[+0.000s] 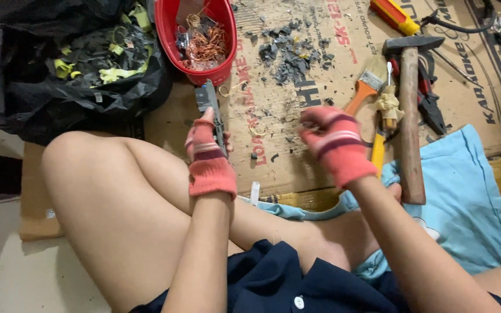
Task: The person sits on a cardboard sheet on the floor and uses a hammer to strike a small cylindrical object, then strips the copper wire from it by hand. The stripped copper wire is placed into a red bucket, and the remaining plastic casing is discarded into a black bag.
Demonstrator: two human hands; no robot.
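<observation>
Head view shows the left hand (210, 159), in a pink fingerless glove, with fingers wrapped around a grey utility knife (210, 107) above the cardboard sheet (273, 133). Blurred, the right hand (334, 145) has fingers curled; what they pinch is unclear. Stripping appears under way. Nearby: one red bowl (169, 40) of copper wire, one hammer (411, 116), one paintbrush (365, 87).

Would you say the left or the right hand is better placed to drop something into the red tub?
Probably the left hand: it sits just below the red tub, though it grips a grey utility knife. The right hand is farther away.
</observation>
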